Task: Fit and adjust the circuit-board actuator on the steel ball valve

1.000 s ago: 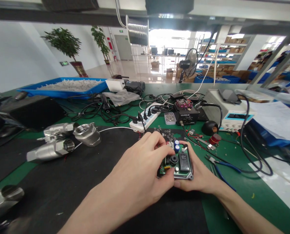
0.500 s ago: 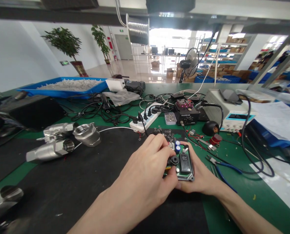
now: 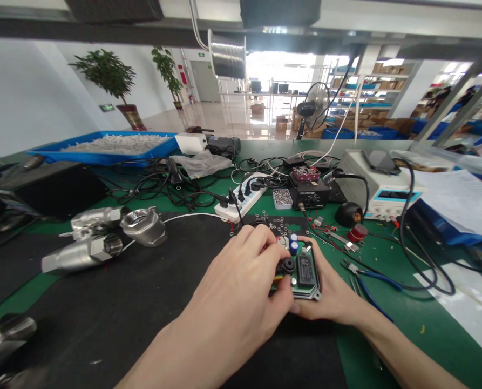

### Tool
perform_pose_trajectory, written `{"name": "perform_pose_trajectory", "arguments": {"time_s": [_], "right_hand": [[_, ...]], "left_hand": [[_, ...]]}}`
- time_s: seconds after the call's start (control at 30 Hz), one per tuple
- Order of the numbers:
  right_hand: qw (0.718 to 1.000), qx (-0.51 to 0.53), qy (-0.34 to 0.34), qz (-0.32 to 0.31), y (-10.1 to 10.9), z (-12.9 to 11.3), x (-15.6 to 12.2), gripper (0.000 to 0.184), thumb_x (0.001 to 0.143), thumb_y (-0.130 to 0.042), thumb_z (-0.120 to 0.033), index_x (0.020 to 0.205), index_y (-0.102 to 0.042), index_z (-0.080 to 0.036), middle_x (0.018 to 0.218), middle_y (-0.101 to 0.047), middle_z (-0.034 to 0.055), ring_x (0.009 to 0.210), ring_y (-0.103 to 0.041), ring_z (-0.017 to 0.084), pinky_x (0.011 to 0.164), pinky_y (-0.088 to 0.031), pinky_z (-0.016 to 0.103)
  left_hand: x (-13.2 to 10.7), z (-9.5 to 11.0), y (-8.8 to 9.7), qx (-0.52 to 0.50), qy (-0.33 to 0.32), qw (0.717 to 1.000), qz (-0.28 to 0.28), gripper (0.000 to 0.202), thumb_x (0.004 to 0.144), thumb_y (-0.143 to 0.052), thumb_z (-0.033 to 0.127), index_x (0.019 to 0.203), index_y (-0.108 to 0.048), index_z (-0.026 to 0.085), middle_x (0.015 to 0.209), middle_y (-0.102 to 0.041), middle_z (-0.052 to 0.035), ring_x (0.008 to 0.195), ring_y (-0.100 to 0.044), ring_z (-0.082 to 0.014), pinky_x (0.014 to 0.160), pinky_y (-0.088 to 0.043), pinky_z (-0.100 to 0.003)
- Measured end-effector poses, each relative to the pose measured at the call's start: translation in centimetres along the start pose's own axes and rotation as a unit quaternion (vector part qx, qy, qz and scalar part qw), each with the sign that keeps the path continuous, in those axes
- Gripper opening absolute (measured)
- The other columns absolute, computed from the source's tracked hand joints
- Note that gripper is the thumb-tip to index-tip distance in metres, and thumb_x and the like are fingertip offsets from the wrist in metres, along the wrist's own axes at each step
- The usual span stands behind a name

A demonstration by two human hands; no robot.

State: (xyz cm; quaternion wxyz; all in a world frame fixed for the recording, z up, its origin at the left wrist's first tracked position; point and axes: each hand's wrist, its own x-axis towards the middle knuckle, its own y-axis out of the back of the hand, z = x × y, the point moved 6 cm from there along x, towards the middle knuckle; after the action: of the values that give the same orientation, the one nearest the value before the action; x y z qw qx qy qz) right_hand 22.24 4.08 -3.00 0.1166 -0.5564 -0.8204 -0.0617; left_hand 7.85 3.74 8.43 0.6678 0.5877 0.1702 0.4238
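Observation:
A small green circuit board [image 3: 305,273] with blue capacitors, a black round part and a black block sits in a grey frame above the black mat [image 3: 123,302]. My right hand [image 3: 338,294] cups it from below and the right, fingers closed round its edge. My left hand [image 3: 241,292] lies over the board's left side, fingers curled and pinched on its upper left corner, thumb against the near edge. Small metal washers [image 3: 279,224] lie scattered just beyond the board.
Steel fittings [image 3: 103,235] lie left on the mat. Behind are a white power strip [image 3: 241,201], tangled black cables, a tin of small parts [image 3: 282,196], a soldering station [image 3: 309,189], a bench power supply [image 3: 380,189] and a blue tray [image 3: 111,143]. Blue-handled pliers [image 3: 366,273] lie right.
My left hand has slid a little to the right over the board and covers more of its left side. The right hand and board have stayed almost in place.

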Motion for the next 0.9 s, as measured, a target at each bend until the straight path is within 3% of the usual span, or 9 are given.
{"name": "perform_pose_trajectory", "arguments": {"time_s": [0.1,0.27,0.47,0.9], "right_hand": [[1.000,-0.005,0.002,0.000,0.04,-0.06,-0.01,0.097,0.072,-0.091,-0.017,0.147,-0.030,-0.031,0.129,-0.054,0.0046,0.105,-0.060,0.018,0.087,-0.052,0.027],[1.000,0.002,-0.015,-0.004,-0.02,0.06,-0.10,0.096,0.074,-0.090,-0.020,0.147,-0.028,-0.032,0.130,-0.052,0.0051,0.103,-0.060,0.018,0.086,-0.053,0.028],[1.000,0.010,-0.018,-0.009,-0.03,0.23,-0.10,0.099,0.073,-0.091,-0.020,0.147,-0.027,-0.032,0.130,-0.052,0.0057,0.102,-0.059,0.018,0.085,-0.053,0.028],[1.000,0.005,-0.012,-0.006,0.00,0.41,-0.24,0.100,0.073,-0.091,-0.020,0.148,-0.026,-0.034,0.132,-0.052,0.0049,0.104,-0.060,0.017,0.087,-0.052,0.027]], "left_hand": [[-0.10,-0.07,0.41,0.025,0.000,1.000,0.015,0.017,0.088,-0.057,0.023,0.101,-0.068,0.023,0.107,-0.057,-0.0036,0.102,-0.050,-0.0195,0.086,-0.050,-0.039],[-0.10,-0.43,0.31,-0.020,0.001,1.000,0.015,0.015,0.089,-0.058,0.027,0.099,-0.068,0.022,0.109,-0.057,-0.0038,0.103,-0.050,-0.0182,0.087,-0.050,-0.037],[0.19,-0.59,-0.02,-0.078,-0.002,0.997,0.020,0.015,0.087,-0.060,0.022,0.098,-0.071,0.022,0.108,-0.059,-0.0034,0.104,-0.052,-0.0163,0.085,-0.049,-0.033],[0.09,-0.57,-0.15,-0.094,0.004,0.995,0.024,0.015,0.086,-0.061,0.019,0.096,-0.072,0.022,0.107,-0.060,-0.0027,0.105,-0.053,-0.0161,0.087,-0.050,-0.032]]}}
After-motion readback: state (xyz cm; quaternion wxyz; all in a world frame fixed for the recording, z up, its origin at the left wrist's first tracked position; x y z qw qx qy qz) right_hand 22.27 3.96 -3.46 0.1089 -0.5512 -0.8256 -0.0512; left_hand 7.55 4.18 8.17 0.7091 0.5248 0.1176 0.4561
